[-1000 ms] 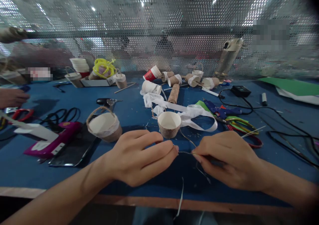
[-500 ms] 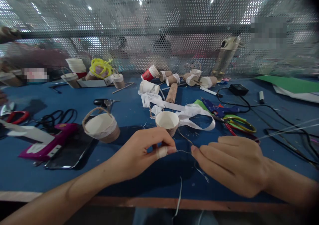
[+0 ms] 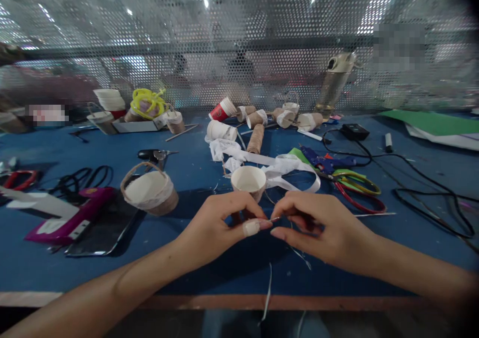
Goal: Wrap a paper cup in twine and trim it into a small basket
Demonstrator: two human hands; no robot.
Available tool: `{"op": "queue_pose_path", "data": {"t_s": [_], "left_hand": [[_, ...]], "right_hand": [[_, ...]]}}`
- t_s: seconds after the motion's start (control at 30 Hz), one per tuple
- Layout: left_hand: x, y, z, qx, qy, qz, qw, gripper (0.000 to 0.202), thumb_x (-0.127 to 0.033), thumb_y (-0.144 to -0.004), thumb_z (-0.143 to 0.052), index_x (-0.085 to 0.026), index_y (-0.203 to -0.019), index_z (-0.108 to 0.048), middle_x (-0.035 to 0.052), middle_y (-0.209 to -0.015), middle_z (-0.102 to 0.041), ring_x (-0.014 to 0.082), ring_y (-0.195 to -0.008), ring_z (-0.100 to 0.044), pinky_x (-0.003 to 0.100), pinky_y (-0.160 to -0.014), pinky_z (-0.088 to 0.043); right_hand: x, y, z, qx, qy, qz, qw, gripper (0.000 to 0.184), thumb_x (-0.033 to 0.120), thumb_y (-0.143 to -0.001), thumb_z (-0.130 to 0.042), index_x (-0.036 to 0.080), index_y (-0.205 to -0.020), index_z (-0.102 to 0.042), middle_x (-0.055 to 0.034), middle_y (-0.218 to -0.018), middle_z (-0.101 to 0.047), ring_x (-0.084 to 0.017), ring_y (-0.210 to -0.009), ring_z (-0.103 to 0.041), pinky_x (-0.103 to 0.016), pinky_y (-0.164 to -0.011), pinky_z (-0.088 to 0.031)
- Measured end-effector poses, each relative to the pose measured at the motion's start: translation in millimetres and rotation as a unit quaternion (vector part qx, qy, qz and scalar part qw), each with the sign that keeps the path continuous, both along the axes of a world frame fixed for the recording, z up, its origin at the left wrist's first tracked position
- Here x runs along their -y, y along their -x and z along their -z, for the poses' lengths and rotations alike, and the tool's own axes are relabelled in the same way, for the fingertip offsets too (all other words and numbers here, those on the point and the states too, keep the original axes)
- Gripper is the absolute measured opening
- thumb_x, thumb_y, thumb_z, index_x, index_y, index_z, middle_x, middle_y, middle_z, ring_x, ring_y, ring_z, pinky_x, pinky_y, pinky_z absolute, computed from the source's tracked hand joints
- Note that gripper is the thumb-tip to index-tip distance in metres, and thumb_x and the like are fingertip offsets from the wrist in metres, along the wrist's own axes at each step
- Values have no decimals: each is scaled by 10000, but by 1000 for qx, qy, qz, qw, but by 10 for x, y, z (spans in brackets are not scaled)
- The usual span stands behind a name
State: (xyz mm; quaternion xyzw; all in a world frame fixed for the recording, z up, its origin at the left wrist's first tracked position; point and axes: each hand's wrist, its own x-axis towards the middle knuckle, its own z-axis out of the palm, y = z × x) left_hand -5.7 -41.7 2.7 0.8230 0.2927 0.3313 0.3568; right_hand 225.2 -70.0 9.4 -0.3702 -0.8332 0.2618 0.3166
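Now, in the head view, the left hand (image 3: 220, 228) and right hand (image 3: 318, 228) meet fingertip to fingertip low over the blue worktop (image 3: 209, 158), both pinched shut on a thin strand of twine (image 3: 277, 219) stretched between them. Just beyond the fingertips stands a twine-wrapped paper cup (image 3: 249, 181), with white ribbon (image 3: 288, 171) trailing past it. Further left of the left hand sits a small cup basket (image 3: 149, 193); scissors (image 3: 355, 191) lie beyond the right hand.

Your left hand (image 3: 220, 226) and right hand (image 3: 318, 226) met fingertip to fingertip over the table (image 3: 224, 273), just before the twine-wrapped cup (image 3: 248, 181). The basket (image 3: 149, 191) sat left of it, the scissors (image 3: 355, 191) right, the ribbon (image 3: 277, 171) behind.
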Motion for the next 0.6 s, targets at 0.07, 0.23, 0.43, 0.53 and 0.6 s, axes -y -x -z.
{"op": "queue_pose_path", "data": {"t_s": [0.07, 0.23, 0.43, 0.53, 0.6], "left_hand": [[-5, -15, 31, 1, -1, 8, 1000, 164, -290, -906, -716, -159, -807, -718, 7, -755, -694, 106, -661, -613, 179, -592, -464], [-31, -25, 67, 9, -24, 15, 1000, 180, -298, -918, -693, -159, -804, -706, 17, -755, -697, 116, -659, -613, 197, -598, -462], [-56, -24, 88, 15, -57, 55, 997, 159, -284, -928, -694, -161, -828, -705, 7, -763, -689, 103, -662, -595, 193, -622, -456], [-51, -22, 78, 22, -40, 111, 993, 151, -289, -935, -693, -161, -860, -719, 14, -784, -715, 108, -711, -633, 199, -681, -471], [-47, -21, 64, 26, 6, 135, 990, 176, -314, -930, -700, -156, -856, -720, 27, -800, -727, 118, -730, -656, 209, -704, -487]], "right_hand": [[-16, 30, 14, -35, 74, -7, 997, 140, 318, -906, -708, 187, -928, -667, 87, -616, -410, -56, -514, -360, -189, -466, -292], [-33, 44, 28, -84, 228, 1, 970, 284, 446, -887, -726, 174, -909, -649, 89, -608, -376, -63, -538, -327, -196, -469, -262], [-52, 35, -38, -90, 334, -25, 938, 343, 462, -822, -795, 174, -861, -613, 78, -654, -441, -65, -585, -368, -189, -511, -311], [-56, 6, -69, -48, 334, -88, 937, 303, 441, -866, -758, 176, -869, -611, 68, -690, -484, -68, -611, -401, -184, -525, -333], [-53, -22, -82, -32, 324, -125, 937, 284, 432, -902, -721, 177, -870, -599, 66, -706, -487, -68, -620, -405, -181, -532, -344]]}}
